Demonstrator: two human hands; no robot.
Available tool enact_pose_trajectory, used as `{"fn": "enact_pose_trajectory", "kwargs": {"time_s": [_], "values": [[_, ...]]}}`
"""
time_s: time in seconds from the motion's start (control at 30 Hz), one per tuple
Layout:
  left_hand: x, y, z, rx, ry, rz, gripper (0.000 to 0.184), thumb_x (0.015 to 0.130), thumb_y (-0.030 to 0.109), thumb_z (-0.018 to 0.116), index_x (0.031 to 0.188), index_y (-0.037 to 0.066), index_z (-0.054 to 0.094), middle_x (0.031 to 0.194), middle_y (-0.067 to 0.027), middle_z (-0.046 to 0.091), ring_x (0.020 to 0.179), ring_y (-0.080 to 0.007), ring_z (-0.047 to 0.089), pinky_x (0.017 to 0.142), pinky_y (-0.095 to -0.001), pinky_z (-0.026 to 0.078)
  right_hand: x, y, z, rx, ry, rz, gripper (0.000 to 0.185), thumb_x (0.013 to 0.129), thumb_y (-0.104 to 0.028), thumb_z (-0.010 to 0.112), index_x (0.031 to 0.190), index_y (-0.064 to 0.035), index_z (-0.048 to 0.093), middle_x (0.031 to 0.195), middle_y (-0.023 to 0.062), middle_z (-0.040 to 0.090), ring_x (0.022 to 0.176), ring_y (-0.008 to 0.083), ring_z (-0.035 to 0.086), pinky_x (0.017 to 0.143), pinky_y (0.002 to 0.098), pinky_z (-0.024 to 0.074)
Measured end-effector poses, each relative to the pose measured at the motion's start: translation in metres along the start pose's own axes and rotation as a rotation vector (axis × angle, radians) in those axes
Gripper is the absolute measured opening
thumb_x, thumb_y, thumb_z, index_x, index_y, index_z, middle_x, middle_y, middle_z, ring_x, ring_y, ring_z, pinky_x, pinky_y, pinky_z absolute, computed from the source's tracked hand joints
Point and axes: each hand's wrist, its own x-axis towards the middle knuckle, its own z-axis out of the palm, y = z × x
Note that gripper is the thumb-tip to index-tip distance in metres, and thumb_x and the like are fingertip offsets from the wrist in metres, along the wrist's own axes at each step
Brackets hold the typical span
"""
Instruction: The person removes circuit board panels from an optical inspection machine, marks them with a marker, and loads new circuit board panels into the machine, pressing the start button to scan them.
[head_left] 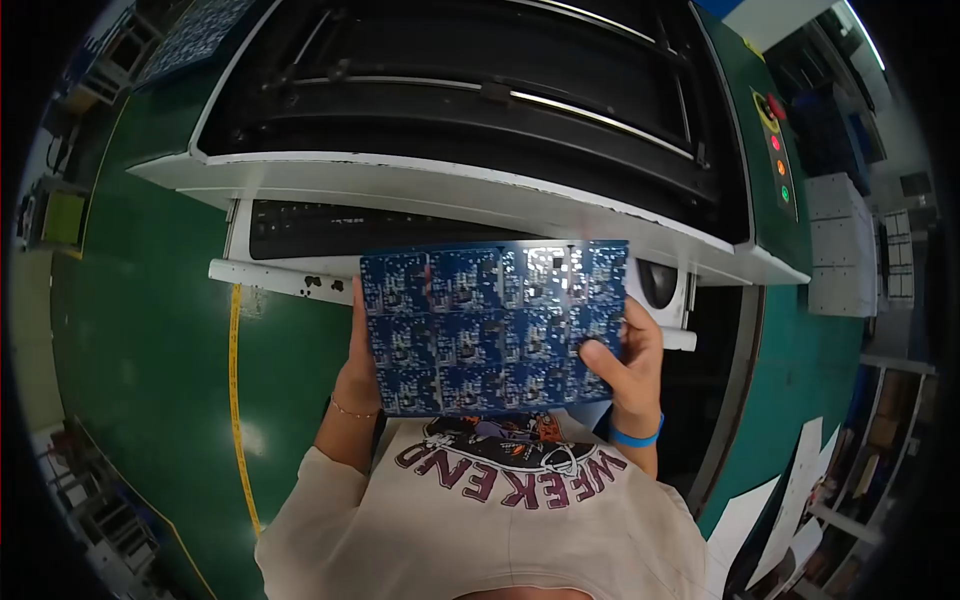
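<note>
A blue circuit board panel, divided into several repeated sections with small parts on them, is held up in front of my chest. My left hand grips its left edge, with most of the fingers hidden behind the board. On the right edge, my right hand has its thumb laid over the front face and its fingers at the side and behind. Light glares off the board's upper right part. Just beyond the board's top edge lies a black keyboard on a pull-out shelf.
Ahead stands a machine with a dark open bay crossed by rails and a white front edge. Lit buttons sit on its right panel. A black mouse lies right of the board. Yellow tape marks the green floor.
</note>
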Motion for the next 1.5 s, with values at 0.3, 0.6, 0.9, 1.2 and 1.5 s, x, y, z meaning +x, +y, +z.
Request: {"fn": "enact_pose_trajectory", "kwargs": {"time_s": [0.3,0.6,0.9,1.2,1.5], "values": [[-0.009,-0.023,-0.012,-0.297,-0.037,-0.079,0.068,0.1,0.059,0.031,0.137,0.003,0.048,0.131,-0.0128,0.058,0.112,-0.0246,0.061,0.094,-0.0376,0.053,-0.002,0.041,-0.057,-0.128,-0.158,0.0,0.033,0.095,-0.024,0.065,0.113,0.0038,0.064,0.084,0.0022,0.068,0.07,0.0039,0.055,0.06,0.0181,0.0424],[-0.002,0.0,0.001,-0.338,0.011,0.058,0.061,0.1,0.054,0.04,0.132,0.004,0.053,0.127,-0.0128,0.06,0.112,-0.0252,0.062,0.096,-0.0388,0.052,0.049,0.082,-0.048,-1.293,0.354,-0.253,0.033,0.08,-0.027,0.075,0.087,-0.0056,0.051,0.062,0.0107,0.063,0.057,0.0354,0.063,0.051,0.042,0.0482],[0.001,-0.005,0.021,-0.181,0.048,0.047,0.049,0.102,0.047,0.039,0.126,0.01,0.059,0.124,-0.0096,0.063,0.107,-0.0222,0.065,0.089,-0.037,0.057,0.042,0.071,-0.065,-0.854,0.309,-0.084,0.022,0.08,-0.008,0.063,0.1,0.0005,0.063,0.061,0.0101,0.064,0.054,0.0242,0.064,0.05,0.0336,0.0481],[0.003,-0.018,0.024,-0.295,-0.149,-0.068,0.06,0.103,0.05,0.03,0.135,0.004,0.051,0.127,-0.011,0.061,0.113,-0.0231,0.061,0.096,-0.038,0.051,-0.05,0.0,-0.113,-0.148,0.135,-0.386,0.035,0.085,-0.019,0.069,0.106,0.0068,0.058,0.084,0.0217,0.071,0.067,0.0244,0.071,0.056,0.0275,0.0561],[0.008,-0.032,0.066,-0.326,-0.237,-0.193,0.051,0.103,0.046,0.033,0.132,0.01,0.054,0.126,-0.009,0.063,0.113,-0.0226,0.062,0.096,-0.0376,0.052,-0.03,-0.021,-0.054,0.373,0.193,-0.721,0.049,0.105,-0.047,0.031,0.085,-0.006,0.052,0.047,0.0072,0.055,0.035,0.0097,0.037,0.045,0.0211,0.0371]]}}
